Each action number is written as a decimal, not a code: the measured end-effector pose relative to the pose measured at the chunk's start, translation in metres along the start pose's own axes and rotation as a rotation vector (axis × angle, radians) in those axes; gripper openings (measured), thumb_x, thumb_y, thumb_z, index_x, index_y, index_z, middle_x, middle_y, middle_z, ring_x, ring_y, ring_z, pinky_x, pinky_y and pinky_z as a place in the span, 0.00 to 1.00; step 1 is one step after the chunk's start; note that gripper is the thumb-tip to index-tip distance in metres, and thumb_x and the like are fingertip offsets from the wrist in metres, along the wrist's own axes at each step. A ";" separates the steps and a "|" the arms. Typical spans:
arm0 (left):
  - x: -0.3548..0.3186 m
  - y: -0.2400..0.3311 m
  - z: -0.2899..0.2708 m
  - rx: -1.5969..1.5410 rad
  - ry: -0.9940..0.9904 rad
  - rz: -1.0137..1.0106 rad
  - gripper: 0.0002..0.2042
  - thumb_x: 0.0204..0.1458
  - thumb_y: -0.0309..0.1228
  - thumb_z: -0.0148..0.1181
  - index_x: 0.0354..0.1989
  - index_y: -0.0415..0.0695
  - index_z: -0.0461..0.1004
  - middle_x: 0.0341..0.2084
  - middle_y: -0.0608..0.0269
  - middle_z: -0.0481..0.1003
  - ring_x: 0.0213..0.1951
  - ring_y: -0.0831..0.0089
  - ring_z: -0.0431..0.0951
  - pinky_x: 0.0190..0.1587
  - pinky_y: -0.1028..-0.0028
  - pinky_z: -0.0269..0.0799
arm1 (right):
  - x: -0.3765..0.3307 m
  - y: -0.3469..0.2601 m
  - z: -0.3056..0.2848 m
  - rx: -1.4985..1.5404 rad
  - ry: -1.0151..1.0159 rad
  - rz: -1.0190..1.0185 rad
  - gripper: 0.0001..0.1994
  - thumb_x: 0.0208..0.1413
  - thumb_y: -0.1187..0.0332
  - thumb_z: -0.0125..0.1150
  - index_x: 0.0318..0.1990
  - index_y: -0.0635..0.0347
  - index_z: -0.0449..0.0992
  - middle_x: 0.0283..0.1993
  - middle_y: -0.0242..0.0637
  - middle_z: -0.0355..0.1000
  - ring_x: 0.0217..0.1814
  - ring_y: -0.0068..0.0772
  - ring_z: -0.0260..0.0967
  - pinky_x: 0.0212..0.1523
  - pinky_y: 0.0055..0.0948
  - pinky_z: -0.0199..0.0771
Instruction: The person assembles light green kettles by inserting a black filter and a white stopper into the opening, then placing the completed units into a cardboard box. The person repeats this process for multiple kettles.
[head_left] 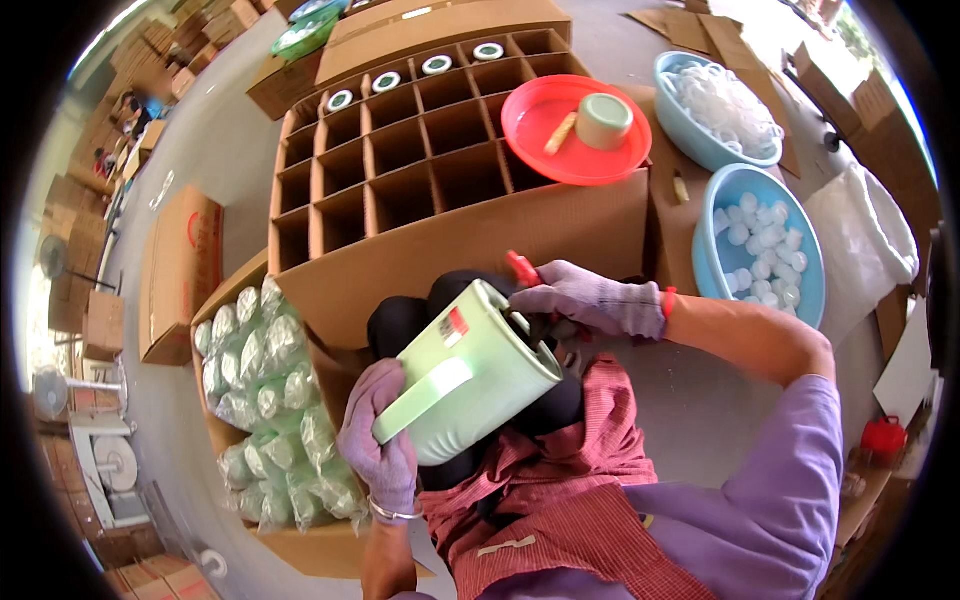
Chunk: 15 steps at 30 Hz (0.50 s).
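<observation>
A pale green plastic jug (478, 375) lies tilted across my lap, with a small red and white label on its side. My left hand (382, 430), in a light purple glove, is closed round the jug's handle. At the jug's far right end, my gloved right hand (590, 298) is closed on a red-handled tool (522, 268). Most of that tool is hidden by the fingers, so its kind cannot be made out. Dark parts show beneath the right hand, beside the jug's rim.
Ahead stands a divided cardboard box (460, 235), several cells holding green-topped items. A red basin (520, 110) on it carries a green cup (604, 122). Blue basins hold white rings (720, 110) and white caps (765, 240). At left, a carton holds plastic-wrapped green items (270, 400).
</observation>
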<state>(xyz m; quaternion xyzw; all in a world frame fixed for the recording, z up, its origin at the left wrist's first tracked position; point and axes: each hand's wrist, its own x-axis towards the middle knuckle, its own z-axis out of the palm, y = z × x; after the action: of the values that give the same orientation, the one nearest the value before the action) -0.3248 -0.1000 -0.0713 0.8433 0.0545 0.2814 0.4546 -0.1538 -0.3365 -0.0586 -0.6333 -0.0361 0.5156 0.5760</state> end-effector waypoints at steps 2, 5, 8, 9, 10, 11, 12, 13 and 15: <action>-0.010 -0.006 0.007 -0.132 0.005 -0.133 0.12 0.61 0.29 0.56 0.45 0.30 0.76 0.42 0.50 0.79 0.46 0.63 0.79 0.54 0.66 0.72 | 0.003 -0.010 -0.006 -0.131 -0.006 -0.064 0.14 0.61 0.59 0.60 0.32 0.61 0.73 0.21 0.25 0.67 0.17 0.15 0.61 0.16 0.22 0.59; -0.010 -0.001 -0.015 0.027 -0.296 -0.471 0.15 0.58 0.28 0.59 0.51 0.32 0.74 0.40 0.51 0.80 0.43 0.65 0.80 0.49 0.69 0.73 | -0.003 -0.047 -0.015 -0.587 0.187 -0.383 0.15 0.61 0.58 0.60 0.36 0.63 0.72 0.23 0.36 0.72 0.25 0.28 0.75 0.25 0.31 0.72; -0.021 -0.007 -0.033 0.144 -0.493 -0.359 0.21 0.50 0.26 0.61 0.54 0.35 0.72 0.38 0.49 0.80 0.41 0.60 0.82 0.47 0.67 0.75 | 0.020 -0.044 -0.078 -1.189 0.892 -0.832 0.11 0.58 0.63 0.60 0.40 0.61 0.71 0.37 0.49 0.74 0.41 0.55 0.75 0.40 0.47 0.76; -0.021 0.001 -0.035 0.131 -0.582 -0.476 0.23 0.48 0.25 0.61 0.55 0.36 0.71 0.38 0.48 0.79 0.40 0.58 0.82 0.46 0.66 0.76 | 0.027 -0.042 -0.103 -1.286 0.979 -0.660 0.11 0.58 0.63 0.59 0.42 0.60 0.72 0.38 0.48 0.73 0.40 0.52 0.75 0.39 0.47 0.76; -0.026 -0.006 -0.035 0.076 -0.610 -0.513 0.24 0.45 0.24 0.61 0.55 0.38 0.70 0.38 0.51 0.80 0.40 0.62 0.82 0.45 0.68 0.75 | 0.038 -0.041 -0.126 -1.421 1.000 -0.579 0.11 0.59 0.62 0.59 0.43 0.58 0.74 0.40 0.48 0.73 0.40 0.51 0.76 0.39 0.45 0.77; -0.025 -0.007 -0.030 -0.109 -0.599 -0.612 0.24 0.44 0.23 0.60 0.55 0.39 0.72 0.39 0.55 0.81 0.41 0.67 0.81 0.46 0.70 0.75 | 0.048 -0.035 -0.148 -1.602 0.977 -0.471 0.11 0.58 0.62 0.59 0.42 0.58 0.76 0.40 0.47 0.74 0.41 0.50 0.76 0.39 0.44 0.77; -0.019 -0.006 -0.029 -0.101 -0.684 -0.685 0.24 0.44 0.22 0.59 0.54 0.39 0.72 0.39 0.56 0.81 0.42 0.69 0.80 0.46 0.71 0.74 | 0.055 -0.027 -0.170 -1.783 0.944 -0.366 0.11 0.57 0.61 0.60 0.41 0.57 0.78 0.41 0.46 0.74 0.42 0.48 0.76 0.40 0.43 0.78; -0.012 -0.007 -0.033 -0.082 -0.753 -0.764 0.23 0.44 0.22 0.58 0.53 0.38 0.73 0.40 0.58 0.81 0.43 0.71 0.79 0.47 0.73 0.74 | 0.053 -0.027 -0.173 -1.677 0.972 -0.320 0.10 0.56 0.61 0.61 0.39 0.57 0.79 0.41 0.45 0.75 0.42 0.47 0.76 0.41 0.43 0.77; -0.017 -0.018 -0.041 -0.111 -0.731 -0.785 0.22 0.46 0.23 0.56 0.53 0.32 0.72 0.41 0.56 0.80 0.45 0.68 0.80 0.50 0.72 0.73 | 0.027 -0.026 -0.182 -1.415 0.974 -0.532 0.12 0.54 0.60 0.62 0.40 0.59 0.80 0.39 0.44 0.75 0.38 0.45 0.76 0.39 0.41 0.76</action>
<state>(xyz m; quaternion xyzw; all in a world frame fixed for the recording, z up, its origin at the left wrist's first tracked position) -0.3580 -0.0651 -0.0756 0.7772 0.1887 -0.2189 0.5589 -0.0010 -0.4369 -0.0906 -0.9591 -0.2427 -0.1033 0.1029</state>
